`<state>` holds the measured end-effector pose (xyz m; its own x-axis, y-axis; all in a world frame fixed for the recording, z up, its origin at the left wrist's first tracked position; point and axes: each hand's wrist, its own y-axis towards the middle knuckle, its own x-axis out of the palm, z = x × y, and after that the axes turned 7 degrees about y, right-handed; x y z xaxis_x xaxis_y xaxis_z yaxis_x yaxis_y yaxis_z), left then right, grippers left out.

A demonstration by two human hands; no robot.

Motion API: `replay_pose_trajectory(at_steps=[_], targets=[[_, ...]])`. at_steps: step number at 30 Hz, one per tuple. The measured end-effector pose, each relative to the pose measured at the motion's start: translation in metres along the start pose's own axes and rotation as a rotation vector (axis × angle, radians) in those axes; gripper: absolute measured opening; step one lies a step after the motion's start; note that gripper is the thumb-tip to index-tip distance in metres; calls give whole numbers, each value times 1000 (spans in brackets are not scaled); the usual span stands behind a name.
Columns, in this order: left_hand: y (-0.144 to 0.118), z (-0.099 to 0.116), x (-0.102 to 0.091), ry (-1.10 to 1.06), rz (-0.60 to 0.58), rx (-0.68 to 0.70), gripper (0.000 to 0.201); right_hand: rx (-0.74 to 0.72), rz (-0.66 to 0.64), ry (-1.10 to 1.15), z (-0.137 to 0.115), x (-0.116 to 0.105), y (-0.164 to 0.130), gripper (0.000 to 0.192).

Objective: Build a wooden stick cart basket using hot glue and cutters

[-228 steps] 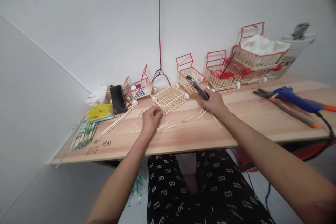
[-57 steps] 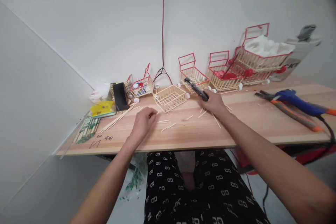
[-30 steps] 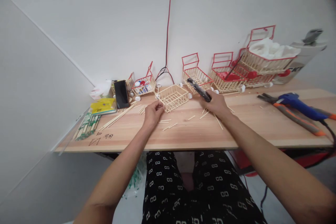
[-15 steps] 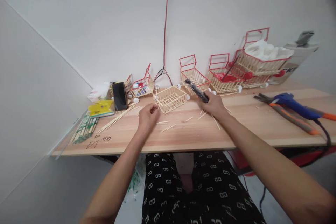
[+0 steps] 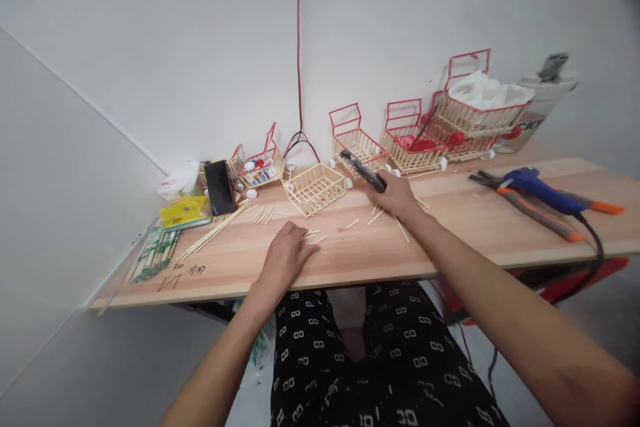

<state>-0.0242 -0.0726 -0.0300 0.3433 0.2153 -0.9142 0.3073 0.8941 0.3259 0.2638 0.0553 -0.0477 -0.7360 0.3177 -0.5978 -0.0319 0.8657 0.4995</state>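
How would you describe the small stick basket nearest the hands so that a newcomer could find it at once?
Start at the red cable running down the wall; just below its end, on the wooden table, sits the unpainted stick basket. It lies between the left hand and right hand. Unlike the carts behind, it has no red frame.

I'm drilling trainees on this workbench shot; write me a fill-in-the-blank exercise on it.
1. The right hand holds a ____ tool over the table.
2. The left hand lies flat beside short loose ____.
3. The unpainted stick basket stands ____ the two hands.
4. The blue glue gun lies on the person's ____ side.

Missing words: black; sticks; between; right
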Motion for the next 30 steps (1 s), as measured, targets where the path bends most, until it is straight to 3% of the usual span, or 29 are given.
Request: replay_pose_trajectory(at_steps=[10, 17, 21, 25, 30], targets=[[22, 9, 9, -72, 48, -27, 9, -5, 2, -9, 0, 0, 0, 20], [23, -10, 2, -153, 54, -69, 25, 12, -10, -18, 1, 0, 1, 19], [15, -13, -1, -182, 87, -99, 20, 27, -21, -22, 0, -1, 1, 17], [12, -2, 2, -137, 153, 21, 9, 33, -27, -28, -1, -1, 1, 18], [24, 20, 6, 136, -11, 67, 13, 31, -24, -34, -1, -1, 1, 21]])
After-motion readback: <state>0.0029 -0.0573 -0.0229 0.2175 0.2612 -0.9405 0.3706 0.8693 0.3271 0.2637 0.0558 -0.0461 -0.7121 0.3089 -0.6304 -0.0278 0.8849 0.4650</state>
